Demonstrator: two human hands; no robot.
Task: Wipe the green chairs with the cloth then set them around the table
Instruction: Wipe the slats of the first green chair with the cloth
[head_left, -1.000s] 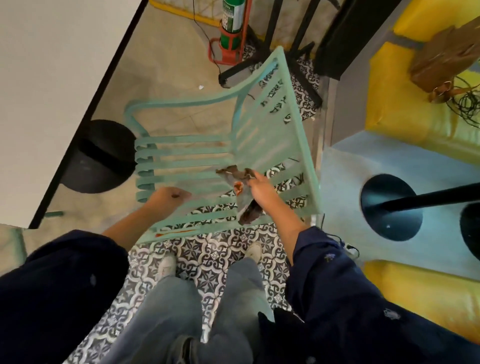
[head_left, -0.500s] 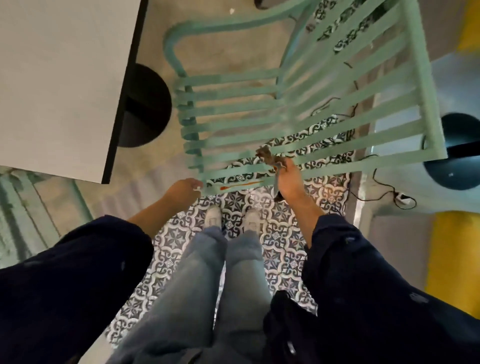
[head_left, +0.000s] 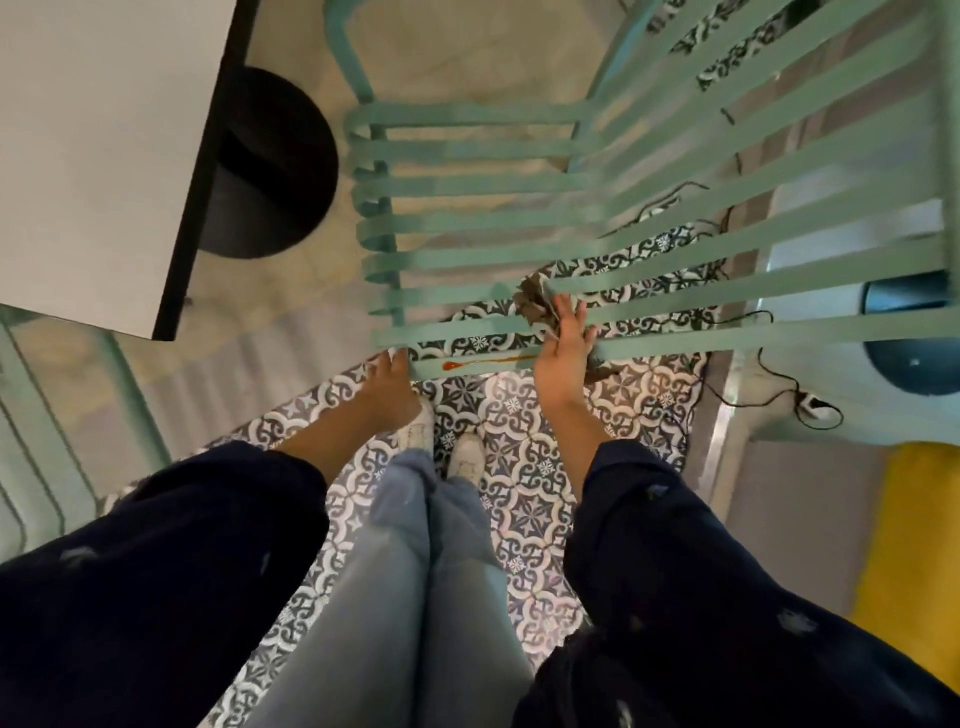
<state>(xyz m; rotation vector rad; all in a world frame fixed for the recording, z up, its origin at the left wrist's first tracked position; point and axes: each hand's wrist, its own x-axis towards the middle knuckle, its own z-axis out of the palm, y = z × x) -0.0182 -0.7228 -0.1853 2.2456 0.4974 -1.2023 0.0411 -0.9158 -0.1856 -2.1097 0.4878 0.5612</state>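
A green slatted chair (head_left: 519, 223) stands right in front of me over the patterned tile floor. An orange-brown streak (head_left: 483, 362) runs along its nearest slat. My right hand (head_left: 563, 353) presses a crumpled brown cloth (head_left: 535, 304) against the front slats, just right of the streak. My left hand (head_left: 387, 382) grips the left end of the nearest slat. A white table (head_left: 93, 156) with a black edge fills the upper left.
The table's round black base (head_left: 270, 166) sits left of the chair. Another green chair (head_left: 62, 431) shows at the left edge. Black cables (head_left: 779, 384) trail on the floor at the right, beside a second dark round base (head_left: 914, 332) and a yellow seat (head_left: 914, 561).
My view has tipped down and closer to the chair. My right hand with the cloth has slid from the seat's middle to the front slats. My left hand stays at the front slat's left end.
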